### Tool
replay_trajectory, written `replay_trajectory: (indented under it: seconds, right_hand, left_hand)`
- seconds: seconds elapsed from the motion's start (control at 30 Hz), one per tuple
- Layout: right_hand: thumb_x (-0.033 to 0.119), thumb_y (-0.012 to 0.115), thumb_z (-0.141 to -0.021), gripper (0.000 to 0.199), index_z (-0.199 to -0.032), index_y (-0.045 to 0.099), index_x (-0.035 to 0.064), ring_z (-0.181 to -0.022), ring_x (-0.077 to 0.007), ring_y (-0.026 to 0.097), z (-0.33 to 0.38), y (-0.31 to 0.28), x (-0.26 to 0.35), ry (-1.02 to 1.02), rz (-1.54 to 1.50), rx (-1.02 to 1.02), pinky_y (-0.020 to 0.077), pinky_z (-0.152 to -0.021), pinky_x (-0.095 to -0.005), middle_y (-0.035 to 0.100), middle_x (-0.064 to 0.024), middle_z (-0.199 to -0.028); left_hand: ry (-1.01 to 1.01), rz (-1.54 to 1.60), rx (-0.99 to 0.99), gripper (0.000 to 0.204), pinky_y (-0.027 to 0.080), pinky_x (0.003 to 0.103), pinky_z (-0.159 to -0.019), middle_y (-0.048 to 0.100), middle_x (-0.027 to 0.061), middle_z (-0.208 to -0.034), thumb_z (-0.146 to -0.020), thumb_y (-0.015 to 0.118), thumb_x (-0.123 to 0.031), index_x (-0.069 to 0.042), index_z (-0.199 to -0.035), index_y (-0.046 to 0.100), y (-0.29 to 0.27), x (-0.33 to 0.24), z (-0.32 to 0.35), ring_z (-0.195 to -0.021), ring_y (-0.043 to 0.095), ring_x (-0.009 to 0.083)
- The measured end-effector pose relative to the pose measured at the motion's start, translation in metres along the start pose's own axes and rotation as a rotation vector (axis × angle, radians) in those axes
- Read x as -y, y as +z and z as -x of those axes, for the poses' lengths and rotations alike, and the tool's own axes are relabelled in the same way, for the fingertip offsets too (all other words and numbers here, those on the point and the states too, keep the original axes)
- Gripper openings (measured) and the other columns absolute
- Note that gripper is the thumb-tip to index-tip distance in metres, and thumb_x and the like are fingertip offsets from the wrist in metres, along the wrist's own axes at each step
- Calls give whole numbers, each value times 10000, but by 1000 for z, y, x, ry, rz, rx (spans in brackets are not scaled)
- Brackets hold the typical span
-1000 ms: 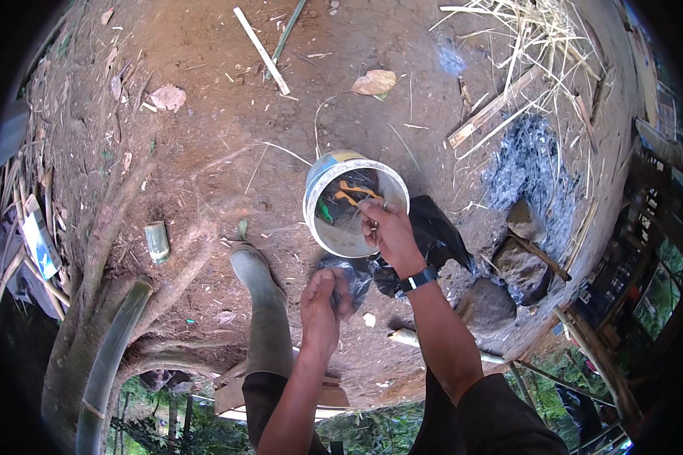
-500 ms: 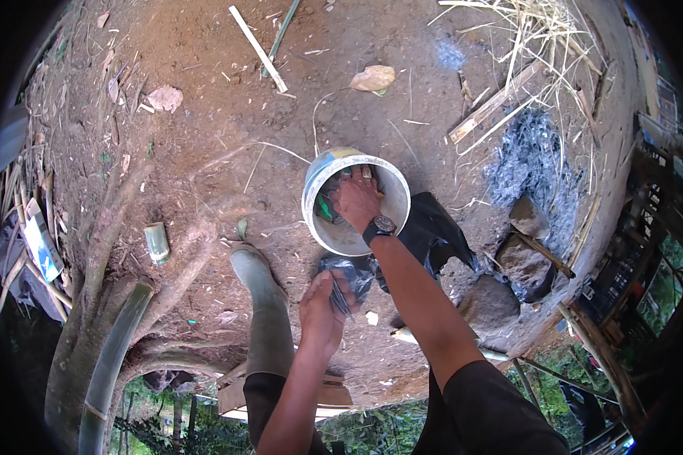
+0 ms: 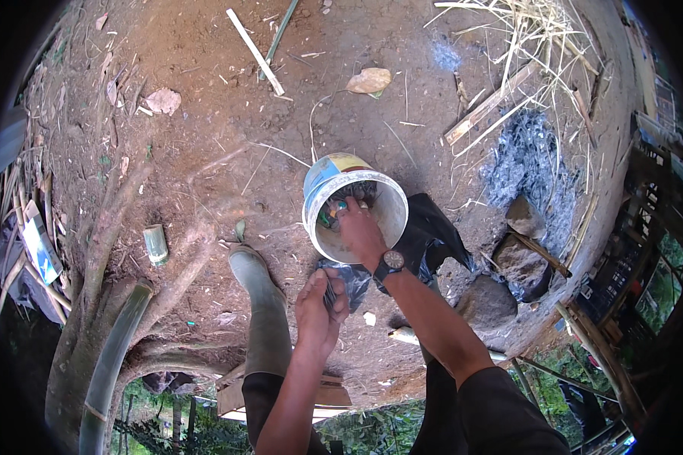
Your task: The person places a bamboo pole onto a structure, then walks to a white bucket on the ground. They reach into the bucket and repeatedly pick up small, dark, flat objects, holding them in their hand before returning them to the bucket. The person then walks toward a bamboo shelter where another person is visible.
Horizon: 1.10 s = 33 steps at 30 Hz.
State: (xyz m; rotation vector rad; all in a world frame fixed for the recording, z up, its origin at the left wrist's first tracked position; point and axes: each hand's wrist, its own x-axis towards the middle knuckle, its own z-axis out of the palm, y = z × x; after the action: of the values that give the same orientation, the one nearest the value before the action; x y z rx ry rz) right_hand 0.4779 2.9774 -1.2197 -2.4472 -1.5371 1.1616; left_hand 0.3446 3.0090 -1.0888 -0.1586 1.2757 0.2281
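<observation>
A white bucket with a blue and yellow patch on its side leans with its mouth toward me. Inside it is my right hand, fingers curled among small dark and coloured items; what they grip is hidden. A dark watch sits on that wrist. Below the bucket, my left hand is closed around a bunch of thin, dark grey, nail-like pieces. Beside it lies a thin, see-through plastic bag. A black plastic sheet spreads on the ground to the bucket's right.
Large stones and grey ash are at the right, with straw beyond. A short bamboo piece and tree roots lie to the left. A long bamboo pole stands near me. My left boot is beside my left hand.
The bucket has tipped further toward me, showing more of its coloured side. My right hand has drawn back slightly toward the rim, fingers more curled. My left hand has turned a little around the thin pieces.
</observation>
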Motion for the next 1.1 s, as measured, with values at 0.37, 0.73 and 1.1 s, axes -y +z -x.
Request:
replay_trajectory:
  seconds: [0.37,0.73,1.1]
  right_hand:
    - [34,533,-782,220,-968,594,-65,-821,-409,589,13,1,-1,106,-446,-189,473,-734,-464,592,-251,-929]
    - [137,632,-767,162,-760,616,-24,-764,-381,634,-44,35,-47,398,-174,-248,515,-701,-439,635,-236,-763]
    - [156,666,-747,274,-643,580,-82,-510,-325,626,-22,2,-28,578,-590,-102,506,-537,-419,605,-217,-601]
  left_hand:
    - [-7,-13,-16,217,294,204,-386,519,28,-748,-992,398,-242,-64,-987,524,9,4,1,-511,427,83]
    - [-37,-36,-13,209,257,182,-388,478,10,-718,-990,402,-231,-57,-997,519,7,3,1,-485,367,56]
    - [1,-12,-14,221,326,222,-436,512,21,-731,-986,419,-256,-62,-984,525,2,1,0,-540,439,91]
